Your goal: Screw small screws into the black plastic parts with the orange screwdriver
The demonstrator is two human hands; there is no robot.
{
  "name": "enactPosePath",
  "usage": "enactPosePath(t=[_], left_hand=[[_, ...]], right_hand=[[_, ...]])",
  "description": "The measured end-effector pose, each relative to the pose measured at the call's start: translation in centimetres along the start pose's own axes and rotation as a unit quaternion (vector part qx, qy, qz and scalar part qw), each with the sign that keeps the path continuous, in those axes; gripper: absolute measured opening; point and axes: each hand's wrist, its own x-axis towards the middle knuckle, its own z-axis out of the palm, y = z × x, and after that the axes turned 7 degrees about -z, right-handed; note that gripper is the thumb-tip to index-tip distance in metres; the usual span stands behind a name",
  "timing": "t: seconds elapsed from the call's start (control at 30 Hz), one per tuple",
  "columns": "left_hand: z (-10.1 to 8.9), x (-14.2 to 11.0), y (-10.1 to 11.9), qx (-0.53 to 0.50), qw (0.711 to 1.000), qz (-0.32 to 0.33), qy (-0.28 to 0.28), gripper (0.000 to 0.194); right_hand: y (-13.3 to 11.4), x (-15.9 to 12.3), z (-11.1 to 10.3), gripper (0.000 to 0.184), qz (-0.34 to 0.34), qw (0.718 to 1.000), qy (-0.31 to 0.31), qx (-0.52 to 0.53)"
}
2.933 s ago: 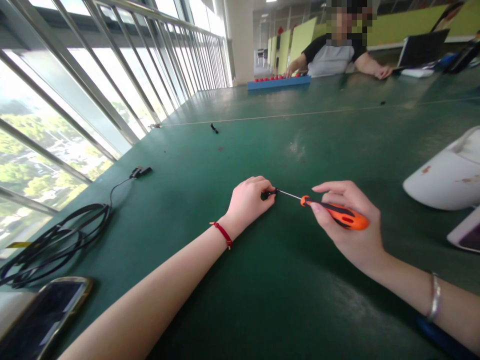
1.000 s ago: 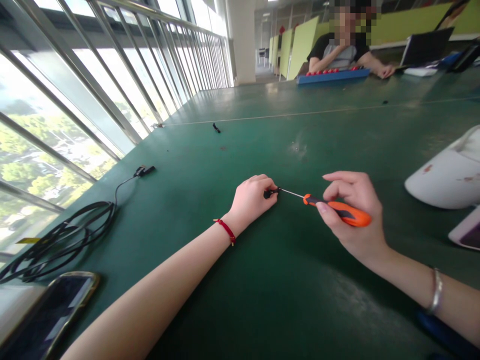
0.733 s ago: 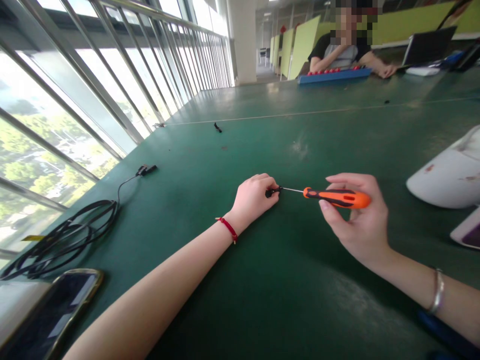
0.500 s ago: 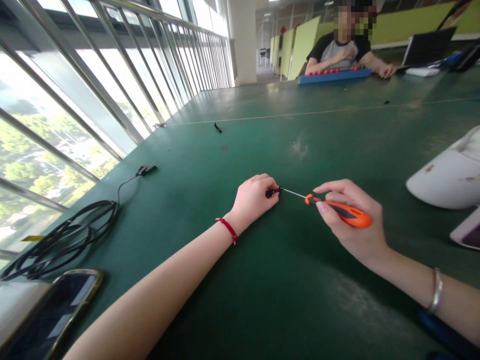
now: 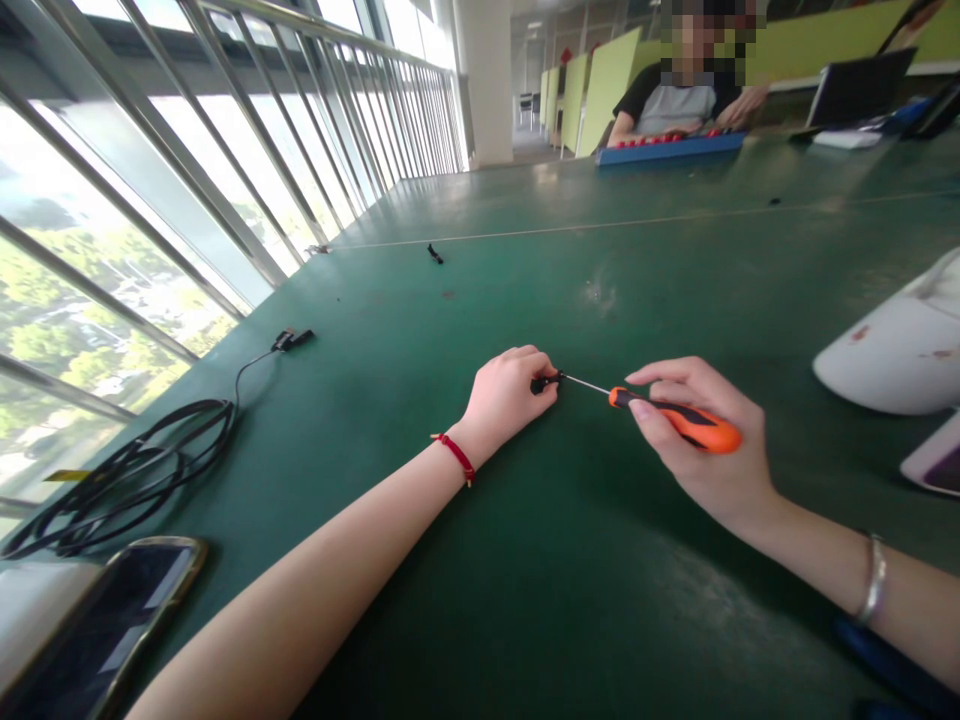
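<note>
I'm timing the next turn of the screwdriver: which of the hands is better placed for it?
Right, I'd judge: the right hand holds the orange screwdriver by its handle, while the left hand is occupied, pinching the small black part at the shaft's tip.

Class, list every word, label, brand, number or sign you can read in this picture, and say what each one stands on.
None: no text can be read anywhere.
Screwdriver: no lettering can be made out on its orange and black handle.
Yellow tag by the coiled cable: too small to tell whether it is printed.
Phone: dark screen with pale reflections, nothing legible.
</note>
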Motion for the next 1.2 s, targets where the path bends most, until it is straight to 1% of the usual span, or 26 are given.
enactPosePath(t=[0.07,0.17,0.23,0.27,0.3,0.37,0.43,0.47,0.53,0.6,0.67,0.7,0.77,0.83,0.87,0.93,1.03,1.07,1.1,1.13,1.2], left_hand=[[-0.02,0.0,0.03,0.003,1.0,-0.001,-0.001,0.005],[-0.08,0.0,0.1,0.009,1.0,-0.004,-0.002,0.005],[-0.1,-0.01,0.14,0.009,1.0,-0.003,-0.002,0.004],[-0.09,-0.01,0.14,0.009,1.0,-0.002,-0.002,0.004],[-0.08,-0.01,0.13,0.009,1.0,-0.001,-0.001,0.004],[-0.03,-0.01,0.1,0.007,1.0,0.0,0.0,0.004],[0.01,0.0,0.06,0.005,1.0,0.0,0.001,0.004],[0.03,0.01,0.05,0.005,1.0,0.0,0.001,0.005],[0.02,0.01,0.05,0.006,1.0,-0.001,0.0,0.004],[-0.01,0.01,0.05,0.008,1.0,-0.001,0.0,0.004],[-0.04,-0.01,0.06,0.008,1.0,0.002,-0.001,0.005],[-0.05,-0.02,0.06,0.007,1.0,0.003,-0.001,0.005],[-0.05,-0.03,0.07,0.006,1.0,0.002,-0.002,0.005],[-0.05,-0.02,0.09,0.006,1.0,0.0,-0.003,0.006],[-0.06,-0.02,0.1,0.006,1.0,-0.001,-0.004,0.006],[-0.09,-0.01,0.15,0.008,1.0,-0.003,-0.004,0.006],[-0.15,0.01,0.21,0.009,1.0,-0.005,-0.004,0.005],[-0.16,0.01,0.21,0.009,1.0,-0.005,-0.004,0.005],[-0.15,0.01,0.2,0.008,1.0,-0.004,-0.005,0.005],[-0.13,0.01,0.18,0.007,1.0,-0.002,-0.005,0.005],[-0.06,0.0,0.13,0.005,1.0,0.0,-0.002,0.006]], right_hand=[[0.07,0.0,0.12,0.013,-0.005,1.0,0.025,0.015],[0.49,0.04,0.32,0.03,-0.018,0.996,0.074,0.038],[0.66,0.07,0.33,0.04,-0.02,0.996,0.068,0.052],[0.65,0.07,0.28,0.04,-0.016,0.997,0.05,0.049],[0.57,0.06,0.22,0.035,-0.012,0.999,0.031,0.04],[0.28,0.04,0.08,0.021,-0.003,1.0,0.002,0.011],[0.03,0.03,0.02,0.011,0.001,1.0,-0.007,-0.003],[-0.02,0.04,0.04,0.01,-0.004,1.0,0.001,0.002],[0.05,0.1,0.15,0.014,-0.023,0.999,0.035,0.017],[0.26,0.18,0.27,0.024,-0.027,0.997,0.059,0.041],[0.38,0.22,0.3,0.036,-0.009,0.997,0.049,0.061],[0.36,0.22,0.27,0.036,0.002,0.998,0.032,0.061],[0.17,0.17,0.15,0.027,0.01,0.999,0.003,0.034],[-0.04,0.09,0.05,0.016,0.009,1.0,-0.01,0.002],[-0.1,0.06,0.04,0.014,0.006,1.0,-0.008,-0.002],[-0.03,0.03,0.08,0.016,-0.009,1.0,0.018,0.004],[0.32,0.06,0.21,0.03,-0.026,0.997,0.06,0.036],[0.4,0.07,0.22,0.035,-0.022,0.997,0.059,0.047],[0.42,0.08,0.21,0.038,-0.014,0.997,0.045,0.053],[0.38,0.08,0.18,0.037,-0.006,0.998,0.026,0.051],[0.19,0.06,0.09,0.026,0.003,1.0,0.0,0.024]])
